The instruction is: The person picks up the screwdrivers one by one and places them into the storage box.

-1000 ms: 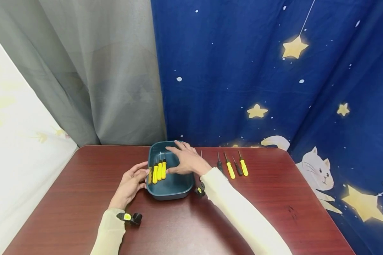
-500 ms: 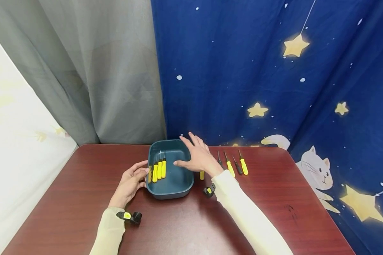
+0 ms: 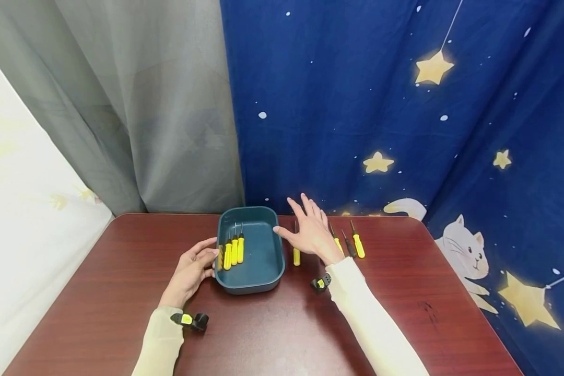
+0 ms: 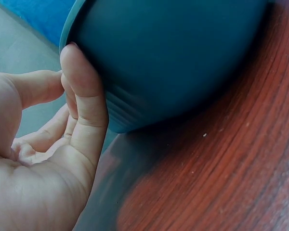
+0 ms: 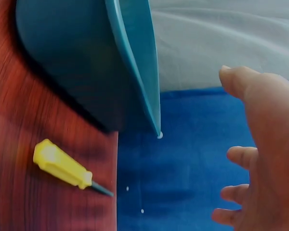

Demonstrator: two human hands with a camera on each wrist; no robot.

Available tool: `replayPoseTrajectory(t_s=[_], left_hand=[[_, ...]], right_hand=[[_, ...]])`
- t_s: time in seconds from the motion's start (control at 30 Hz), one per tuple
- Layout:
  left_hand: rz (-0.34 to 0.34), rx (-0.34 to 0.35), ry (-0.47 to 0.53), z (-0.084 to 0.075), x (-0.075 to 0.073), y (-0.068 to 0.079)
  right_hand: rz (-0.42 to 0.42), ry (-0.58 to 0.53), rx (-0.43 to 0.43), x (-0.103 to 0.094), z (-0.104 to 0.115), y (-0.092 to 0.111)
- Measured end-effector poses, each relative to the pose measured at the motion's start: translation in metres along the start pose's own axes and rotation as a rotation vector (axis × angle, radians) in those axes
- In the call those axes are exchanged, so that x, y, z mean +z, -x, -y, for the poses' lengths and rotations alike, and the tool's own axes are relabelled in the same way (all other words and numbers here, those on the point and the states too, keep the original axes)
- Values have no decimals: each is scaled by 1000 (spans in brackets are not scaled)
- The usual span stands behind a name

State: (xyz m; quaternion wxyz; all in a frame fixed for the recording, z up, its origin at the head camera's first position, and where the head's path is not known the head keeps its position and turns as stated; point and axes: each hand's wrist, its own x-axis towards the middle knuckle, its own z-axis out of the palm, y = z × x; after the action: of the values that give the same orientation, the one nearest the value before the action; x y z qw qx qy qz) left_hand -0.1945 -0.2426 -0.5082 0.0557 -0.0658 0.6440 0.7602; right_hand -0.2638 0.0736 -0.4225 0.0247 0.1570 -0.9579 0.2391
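Three yellow-handled screwdrivers (image 3: 234, 251) lie in a smooth, round-cornered tub (image 3: 261, 262).

The bent fingers (image 4: 89, 101) touch a teal bin (image 4: 168, 53) on a reddish wooden table (image 4: 221, 154)

Curtained-off spot I'm in, exact rm type unclear: wood-look table (image 3: 98, 292) by gray curtain (image 3: 183, 130) & blue curtain (image 3: 310, 130) w/ yellow stars (image 3: 434, 68), cartoon cat (image 3: 462, 256).

teal box (image 3: 263, 263) holds seemingly three yellow-handled screwdrivers (image 3: 234, 252) along its left
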Motion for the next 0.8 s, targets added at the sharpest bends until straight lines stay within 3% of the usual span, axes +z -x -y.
replayPoseTrajectory(t_s=[0.8], left_hand=[[11,7,-3,1,-1,0]], right_hand=[[-80,-46,149,-23,-74,10]])
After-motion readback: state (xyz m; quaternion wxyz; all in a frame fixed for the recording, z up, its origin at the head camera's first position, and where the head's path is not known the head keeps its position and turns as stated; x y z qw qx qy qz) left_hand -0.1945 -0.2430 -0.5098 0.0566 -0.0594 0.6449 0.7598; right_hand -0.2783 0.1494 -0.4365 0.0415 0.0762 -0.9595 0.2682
